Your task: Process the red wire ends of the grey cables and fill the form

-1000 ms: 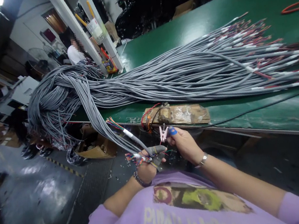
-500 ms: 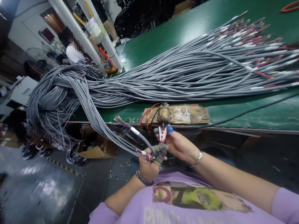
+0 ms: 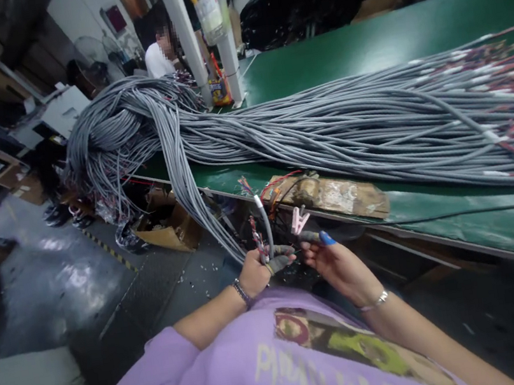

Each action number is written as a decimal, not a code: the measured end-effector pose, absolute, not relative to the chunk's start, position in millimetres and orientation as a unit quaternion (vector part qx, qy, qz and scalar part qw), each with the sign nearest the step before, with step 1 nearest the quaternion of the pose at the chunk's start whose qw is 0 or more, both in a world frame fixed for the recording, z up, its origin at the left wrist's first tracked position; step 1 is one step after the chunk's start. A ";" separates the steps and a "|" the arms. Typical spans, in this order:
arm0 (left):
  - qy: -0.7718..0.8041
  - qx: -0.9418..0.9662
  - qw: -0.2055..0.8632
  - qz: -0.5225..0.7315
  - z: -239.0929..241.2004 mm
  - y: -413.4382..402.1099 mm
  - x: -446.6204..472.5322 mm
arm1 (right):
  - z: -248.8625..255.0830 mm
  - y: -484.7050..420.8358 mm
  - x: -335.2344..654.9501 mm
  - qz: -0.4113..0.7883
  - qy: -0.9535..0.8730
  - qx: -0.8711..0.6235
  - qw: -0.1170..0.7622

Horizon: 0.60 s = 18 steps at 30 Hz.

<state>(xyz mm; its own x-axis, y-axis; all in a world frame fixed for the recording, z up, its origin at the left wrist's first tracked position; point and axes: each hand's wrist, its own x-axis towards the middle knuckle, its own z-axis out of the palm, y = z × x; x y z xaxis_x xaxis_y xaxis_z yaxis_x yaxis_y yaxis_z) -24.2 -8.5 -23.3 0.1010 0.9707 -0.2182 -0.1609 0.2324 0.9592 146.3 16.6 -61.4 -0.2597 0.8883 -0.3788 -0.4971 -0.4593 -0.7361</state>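
A single gray cable (image 3: 264,217) stands upright in front of the person's chest, just below the near edge of the green table (image 3: 407,35), its white-sleeved tip fanning into coloured strands (image 3: 245,186). The left hand (image 3: 257,273) is clenched round the cable's lower part, with a gray finger cot (image 3: 280,260) on the thumb. Just beside it the right hand (image 3: 340,264), wearing a blue finger cot (image 3: 326,239), pinches a pink clip (image 3: 298,220) between thumb and fingers, near the cable but apart from it. A second tuft of coloured wire (image 3: 258,240) rises from the left fist; which cable it belongs to cannot be told. The likely trouble is that the two tufts snag each other, or that the weight of the hanging run (image 3: 195,201) draped from the table edge drags the held cable through the fist; a clip closed off-centre could also miss the thin strands. In count: one cable raised, one clip, two finger cots and two wrist bands, against a cable heap (image 3: 347,121) on the table far too dense to number. Beyond it are one taped cardboard pad (image 3: 334,192) at the table's rim, one cardboard box (image 3: 170,225) on the floor, two white posts (image 3: 188,35) and one co-worker (image 3: 158,58) in a white shirt.
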 end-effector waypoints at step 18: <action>0.461 0.767 0.389 0.218 -48.1 -39.1 -33.1 | -14.2 -18.1 158.6 0.474 -0.657 -0.448 0.379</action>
